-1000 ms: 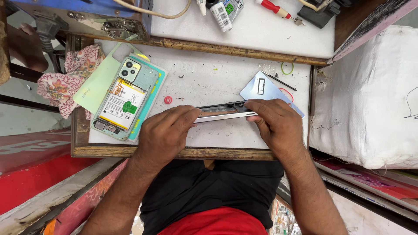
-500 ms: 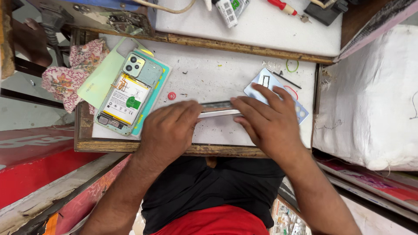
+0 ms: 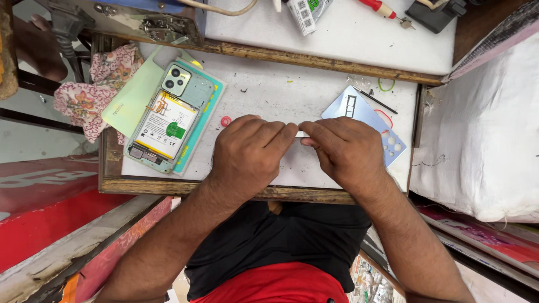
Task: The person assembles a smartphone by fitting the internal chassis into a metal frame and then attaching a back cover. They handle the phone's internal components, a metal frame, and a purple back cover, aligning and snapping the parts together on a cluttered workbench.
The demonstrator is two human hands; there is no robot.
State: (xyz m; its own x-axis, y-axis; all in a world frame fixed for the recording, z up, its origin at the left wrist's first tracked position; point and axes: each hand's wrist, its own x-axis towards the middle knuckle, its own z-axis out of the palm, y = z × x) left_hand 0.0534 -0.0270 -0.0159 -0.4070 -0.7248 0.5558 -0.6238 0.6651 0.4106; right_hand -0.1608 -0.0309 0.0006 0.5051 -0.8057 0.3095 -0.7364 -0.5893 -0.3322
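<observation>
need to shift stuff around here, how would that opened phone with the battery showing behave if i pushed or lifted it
The opened phone is flat and slab-shaped, so it would probably slide, not roll or tip. It rests on a teal sheet, which might slip along with it. With the battery and inner parts exposed, it is likely fragile; lifting by the edges seems safer.

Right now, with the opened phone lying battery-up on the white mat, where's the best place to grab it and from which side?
Probably by its two long edges near the middle, coming from above. The phone lies flat and tilted, with its back cover off and the battery exposed, so a grip should stay off that face. It rests on a teal sheet, left of the left hand, and nothing crowds its long sides.
</observation>
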